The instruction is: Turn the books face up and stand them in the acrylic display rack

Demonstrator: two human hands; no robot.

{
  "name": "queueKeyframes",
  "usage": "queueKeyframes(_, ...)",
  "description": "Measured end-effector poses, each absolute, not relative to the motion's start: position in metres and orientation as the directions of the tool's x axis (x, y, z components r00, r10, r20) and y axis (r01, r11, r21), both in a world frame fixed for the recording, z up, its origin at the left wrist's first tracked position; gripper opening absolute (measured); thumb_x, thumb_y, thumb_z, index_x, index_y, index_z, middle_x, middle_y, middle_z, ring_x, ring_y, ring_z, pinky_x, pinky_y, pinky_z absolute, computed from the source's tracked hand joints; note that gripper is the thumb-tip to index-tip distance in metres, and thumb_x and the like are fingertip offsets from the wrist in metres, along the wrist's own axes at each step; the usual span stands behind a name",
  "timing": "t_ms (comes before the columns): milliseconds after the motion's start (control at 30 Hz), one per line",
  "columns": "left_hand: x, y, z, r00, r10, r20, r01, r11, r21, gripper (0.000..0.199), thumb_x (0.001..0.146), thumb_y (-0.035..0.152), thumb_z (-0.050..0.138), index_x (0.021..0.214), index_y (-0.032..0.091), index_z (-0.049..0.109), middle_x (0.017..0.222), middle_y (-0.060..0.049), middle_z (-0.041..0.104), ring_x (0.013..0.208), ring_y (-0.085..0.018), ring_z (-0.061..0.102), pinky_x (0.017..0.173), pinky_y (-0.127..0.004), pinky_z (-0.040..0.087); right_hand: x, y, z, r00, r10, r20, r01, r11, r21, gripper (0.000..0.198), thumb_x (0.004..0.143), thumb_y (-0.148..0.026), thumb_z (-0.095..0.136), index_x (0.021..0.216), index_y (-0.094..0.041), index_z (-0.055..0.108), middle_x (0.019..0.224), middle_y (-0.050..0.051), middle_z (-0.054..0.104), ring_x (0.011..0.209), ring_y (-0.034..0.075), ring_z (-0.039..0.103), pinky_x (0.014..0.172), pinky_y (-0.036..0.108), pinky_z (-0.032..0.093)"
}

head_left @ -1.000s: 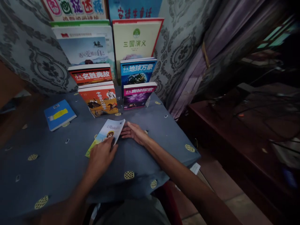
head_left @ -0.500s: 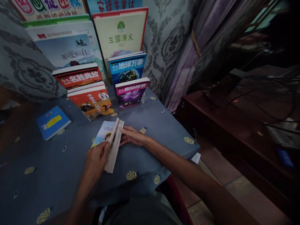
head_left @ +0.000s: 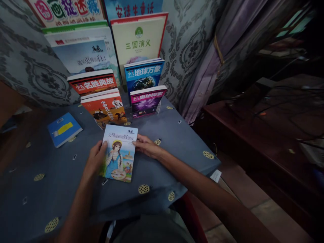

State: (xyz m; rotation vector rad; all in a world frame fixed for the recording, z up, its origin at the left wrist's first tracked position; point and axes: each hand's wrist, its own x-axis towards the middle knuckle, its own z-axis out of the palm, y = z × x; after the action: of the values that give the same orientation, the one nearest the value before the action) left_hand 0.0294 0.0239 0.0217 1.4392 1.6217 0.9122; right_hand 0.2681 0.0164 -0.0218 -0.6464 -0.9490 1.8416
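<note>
A closed paperback book (head_left: pixel 117 155) faces up between my two hands, its pale blue cover showing a girl with a yellow headband. My left hand (head_left: pixel 95 158) grips the book's left edge, thumb on the cover. On the opposite side, my right hand (head_left: pixel 146 146) pinches the right edge near the top, thumb in front and fingers behind. Whether the book's lower edge rests on the cloth, I cannot tell. Just beyond it stands an orange book (head_left: pixel 107 109), upright in a rack.
A blue book (head_left: pixel 65 129) with a yellow patch lies on the grey tablecloth (head_left: pixel 63 182) at left. Several books stand in rows at the back, including a purple one (head_left: pixel 146 103) and a cream one (head_left: pixel 140 38). Right of the table is a dark red cabinet (head_left: pixel 227 135) with cables.
The book was partly open with its pages fanned toward my right hand; now it is closed, with its front cover fully visible. The view has shifted slightly.
</note>
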Motion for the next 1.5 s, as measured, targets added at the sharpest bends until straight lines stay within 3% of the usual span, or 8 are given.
queueKeyframes(200,0.086,0.009,0.025,-0.198,0.964,-0.177,-0.136,0.152,0.979,0.056,0.081,0.065,0.066,0.108,0.015,0.071,0.107,-0.010,0.078,0.104,-0.028,0.072,0.092,-0.041,0.057,0.268,0.019,-0.014,-0.309,0.948,-0.072,-0.622,-0.258,-0.739,0.038,0.081,-0.043,0.080,0.109,-0.021,0.068,0.106,0.006,0.078,0.102,0.024,0.073,0.089,0.039,0.060)
queueKeyframes(500,0.134,0.020,0.015,-0.044,0.989,-0.139,-0.387,0.111,0.915,0.054,0.085,0.064,0.063,0.109,0.017,0.073,0.113,-0.011,0.077,0.112,-0.028,0.070,0.093,-0.039,0.059,0.277,0.028,-0.015,-0.190,0.967,-0.169,-0.695,-0.254,-0.673,0.032,0.088,-0.046,0.071,0.109,-0.021,0.067,0.101,0.005,0.079,0.094,0.024,0.074,0.081,0.039,0.064)
queueKeyframes(800,0.127,0.018,0.019,-0.031,0.995,-0.095,-0.305,0.081,0.949,0.059,0.060,0.050,0.090,0.105,0.017,0.071,0.098,-0.007,0.080,0.087,-0.025,0.076,0.083,-0.037,0.061,0.290,0.021,0.002,-0.086,0.996,-0.003,-0.611,-0.055,-0.790,0.054,0.076,-0.060,0.079,0.113,-0.023,0.066,0.096,0.005,0.078,0.082,0.022,0.073,0.068,0.031,0.059)
queueKeyframes(1000,0.111,0.019,0.015,0.128,0.985,-0.120,-0.168,0.140,0.976,0.073,0.068,0.052,0.085,0.128,0.019,0.062,0.121,-0.012,0.074,0.108,-0.032,0.071,0.091,-0.040,0.058,0.303,0.019,0.001,-0.079,0.996,0.031,-0.418,-0.005,-0.908,0.058,0.074,-0.058,0.081,0.117,-0.023,0.066,0.096,0.002,0.076,0.073,0.016,0.068,0.070,0.029,0.054)
queueKeyframes(1133,0.095,0.021,0.009,0.242,0.945,-0.222,-0.053,0.241,0.969,0.078,0.064,0.055,0.085,0.129,0.020,0.061,0.120,-0.013,0.074,0.105,-0.033,0.071,0.090,-0.042,0.058,0.326,0.013,-0.006,-0.198,0.980,0.010,-0.241,-0.039,-0.970,0.056,0.072,-0.060,0.081,0.107,-0.018,0.069,0.090,0.001,0.074,0.071,0.014,0.064,0.066,0.026,0.050)
queueKeyframes(1267,0.085,0.028,0.007,0.407,0.877,-0.256,0.090,0.241,0.966,0.069,0.069,0.055,0.083,0.125,0.019,0.064,0.100,-0.011,0.076,0.079,-0.027,0.073,0.062,-0.032,0.058,0.354,0.003,-0.008,-0.363,0.929,-0.069,-0.119,-0.120,-0.986,0.050,0.075,-0.059,0.080,0.100,-0.016,0.071,0.077,-0.001,0.069,0.055,0.007,0.049,0.045,0.017,0.030)
queueKeyframes(1400,0.100,0.049,0.024,0.464,0.873,-0.151,0.165,0.082,0.983,0.059,0.072,0.054,0.080,0.117,0.018,0.067,0.068,-0.002,0.066,0.050,-0.015,0.059,0.038,-0.022,0.042,0.376,0.014,0.005,-0.345,0.938,-0.014,-0.084,-0.045,-0.995,0.048,0.074,-0.060,0.079,0.093,-0.016,0.070,0.070,-0.003,0.065,0.050,0.006,0.047,0.042,0.017,0.031)
queueKeyframes(1500,0.123,0.069,0.044,0.460,0.886,-0.052,0.144,-0.017,0.989,0.049,0.070,0.050,0.080,0.104,0.017,0.068,0.065,0.000,0.063,0.048,-0.013,0.056,0.035,-0.019,0.038,0.390,0.034,0.024,-0.266,0.961,0.074,-0.040,0.066,-0.997,0.046,0.076,-0.058,0.078,0.092,-0.016,0.069,0.069,-0.004,0.065,0.043,0.005,0.042,0.038,0.018,0.030)
